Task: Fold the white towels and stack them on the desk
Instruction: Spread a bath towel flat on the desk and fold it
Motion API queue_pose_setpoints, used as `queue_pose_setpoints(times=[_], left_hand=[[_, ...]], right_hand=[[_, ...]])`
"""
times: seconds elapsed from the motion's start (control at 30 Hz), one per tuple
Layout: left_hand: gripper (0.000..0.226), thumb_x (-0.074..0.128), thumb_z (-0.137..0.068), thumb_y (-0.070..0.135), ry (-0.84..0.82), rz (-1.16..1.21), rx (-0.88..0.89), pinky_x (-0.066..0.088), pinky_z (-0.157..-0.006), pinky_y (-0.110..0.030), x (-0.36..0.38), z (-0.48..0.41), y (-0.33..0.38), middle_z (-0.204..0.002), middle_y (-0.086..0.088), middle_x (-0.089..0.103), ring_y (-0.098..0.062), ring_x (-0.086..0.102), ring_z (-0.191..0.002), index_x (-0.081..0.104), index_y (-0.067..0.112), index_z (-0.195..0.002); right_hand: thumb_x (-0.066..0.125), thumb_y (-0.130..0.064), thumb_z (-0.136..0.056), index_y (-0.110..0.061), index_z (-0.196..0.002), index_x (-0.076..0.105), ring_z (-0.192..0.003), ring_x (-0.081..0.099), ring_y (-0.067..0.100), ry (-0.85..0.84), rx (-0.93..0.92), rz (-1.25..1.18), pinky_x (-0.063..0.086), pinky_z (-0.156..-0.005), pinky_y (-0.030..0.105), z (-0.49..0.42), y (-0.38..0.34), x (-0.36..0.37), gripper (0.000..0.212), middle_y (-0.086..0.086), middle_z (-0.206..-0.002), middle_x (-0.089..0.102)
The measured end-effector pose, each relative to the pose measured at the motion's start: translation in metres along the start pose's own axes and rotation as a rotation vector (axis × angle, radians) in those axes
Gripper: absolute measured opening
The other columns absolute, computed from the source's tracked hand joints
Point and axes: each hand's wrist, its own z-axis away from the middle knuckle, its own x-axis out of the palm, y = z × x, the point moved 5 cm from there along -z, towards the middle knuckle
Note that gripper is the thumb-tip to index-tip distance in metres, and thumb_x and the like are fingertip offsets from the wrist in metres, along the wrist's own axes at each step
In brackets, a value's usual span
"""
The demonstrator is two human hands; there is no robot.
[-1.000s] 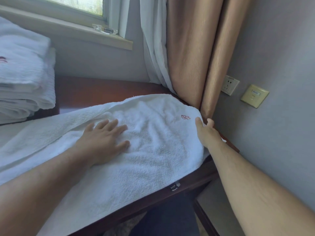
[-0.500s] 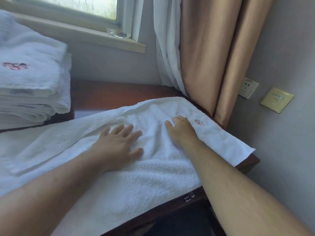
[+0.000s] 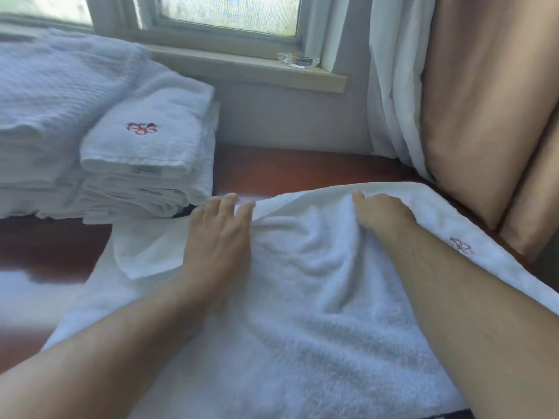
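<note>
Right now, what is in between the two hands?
In the head view, only bunched, wrinkled cloth of the white towel lies between the left hand and the right hand.

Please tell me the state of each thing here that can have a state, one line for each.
towel: spread on the desk, unfolded, bunched between the hands
left hand: on the towel's far edge, fingers curled over it
right hand: gripping the far edge
folded towels: stacked at the left
desk: partly covered
window: closed
tan curtain: drawn aside
</note>
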Motion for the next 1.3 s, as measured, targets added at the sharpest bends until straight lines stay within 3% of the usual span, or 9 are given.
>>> queue_pose_setpoints(times=[0.2, 0.37, 0.5, 0.63, 0.77, 0.9, 1.1, 1.2, 1.3], left_hand=[[0.03, 0.049, -0.087, 0.007, -0.076, -0.154, -0.056, 0.047, -0.074, -0.037, -0.008, -0.011, -0.023, -0.11, -0.002, 0.057, -0.03, 0.059, -0.102, 0.057, 0.02, -0.114], [0.03, 0.056, -0.088, 0.004, 0.104, -0.115, 0.009, 0.04, -0.055, -0.034, -0.051, -0.011, -0.04, -0.097, -0.004, 0.062, -0.033, 0.064, -0.087, 0.063, 0.02, -0.112], [0.033, 0.064, -0.082, -0.001, 0.194, -0.097, 0.19, 0.028, -0.05, -0.027, -0.081, -0.002, -0.048, -0.082, -0.003, 0.057, -0.03, 0.061, -0.068, 0.068, 0.021, -0.107], [0.013, 0.059, -0.097, 0.026, 0.105, -0.072, 0.324, 0.033, -0.044, -0.028, -0.073, 0.015, -0.045, -0.084, 0.001, 0.059, -0.031, 0.061, -0.06, 0.065, 0.025, -0.109], [0.032, 0.077, -0.082, 0.032, -0.033, -0.12, 0.341, 0.037, -0.046, -0.03, -0.049, 0.021, -0.044, -0.083, 0.004, 0.062, -0.03, 0.065, -0.065, 0.064, 0.026, -0.111], [0.046, 0.083, -0.056, 0.001, -0.015, -0.085, 0.482, 0.023, -0.041, -0.024, -0.047, 0.033, -0.036, -0.066, 0.002, 0.045, -0.026, 0.046, -0.049, 0.072, 0.024, -0.094], [0.026, 0.074, -0.075, 0.006, 0.117, -0.09, 0.592, 0.022, -0.049, -0.028, -0.048, 0.05, -0.054, -0.069, 0.0, 0.043, -0.024, 0.048, -0.057, 0.073, 0.023, -0.095], [0.031, 0.066, -0.073, 0.009, 0.015, -0.03, 0.534, 0.03, -0.043, -0.027, -0.047, 0.048, -0.066, -0.071, 0.0, 0.049, -0.027, 0.053, -0.058, 0.073, 0.025, -0.099], [0.041, 0.072, -0.071, 0.015, -0.122, 0.008, 0.399, 0.034, -0.059, -0.028, -0.043, 0.038, -0.064, -0.089, 0.004, 0.056, -0.026, 0.06, -0.08, 0.069, 0.031, -0.108]], right_hand=[[0.034, -0.05, -0.099, -0.009, -0.092, 0.063, -0.083, 0.051, 0.034, 0.209, -0.236, -0.121, 0.037, -0.072, 0.036, 0.001, -0.056, -0.002, 0.051, 0.017, -0.097, 0.065], [0.025, -0.068, -0.09, -0.005, -0.088, 0.07, -0.071, 0.072, 0.032, -0.046, -0.126, -0.352, 0.055, -0.073, 0.035, 0.012, -0.073, 0.023, 0.078, 0.013, -0.077, 0.074], [0.048, -0.051, -0.086, -0.006, -0.092, 0.06, -0.043, 0.068, 0.028, -0.266, 0.129, -0.872, 0.054, -0.043, 0.032, 0.005, -0.054, 0.021, 0.047, 0.019, -0.071, 0.071], [0.046, -0.008, -0.095, -0.006, -0.092, 0.051, -0.065, 0.07, 0.03, -0.311, 0.319, -1.334, 0.059, -0.048, 0.039, -0.006, -0.027, 0.022, 0.006, 0.018, -0.082, 0.061], [0.037, 0.01, -0.086, -0.005, -0.092, 0.055, -0.085, 0.068, 0.03, -0.223, 0.327, -1.589, 0.06, -0.066, 0.045, -0.011, -0.006, 0.013, 0.025, 0.016, -0.094, 0.063], [0.04, 0.003, -0.079, -0.012, -0.099, 0.053, -0.092, 0.067, 0.033, -0.148, 0.377, -1.719, 0.061, -0.08, 0.047, -0.008, 0.016, 0.01, 0.028, 0.01, -0.094, 0.061], [0.081, -0.025, -0.078, -0.018, -0.091, 0.064, -0.069, 0.076, 0.016, 0.005, 0.403, -1.695, 0.062, -0.064, 0.038, 0.006, 0.023, 0.004, 0.023, -0.001, -0.091, 0.072], [0.071, -0.012, -0.067, -0.011, -0.097, 0.07, -0.069, 0.075, 0.022, 0.071, 0.364, -1.758, 0.06, -0.059, 0.036, 0.014, 0.032, 0.001, 0.03, 0.005, -0.089, 0.073], [0.059, 0.0, -0.076, -0.005, -0.122, 0.066, -0.095, 0.074, 0.03, -0.043, 0.364, -1.742, 0.062, -0.076, 0.046, 0.016, 0.044, 0.005, 0.046, 0.014, -0.113, 0.073]])
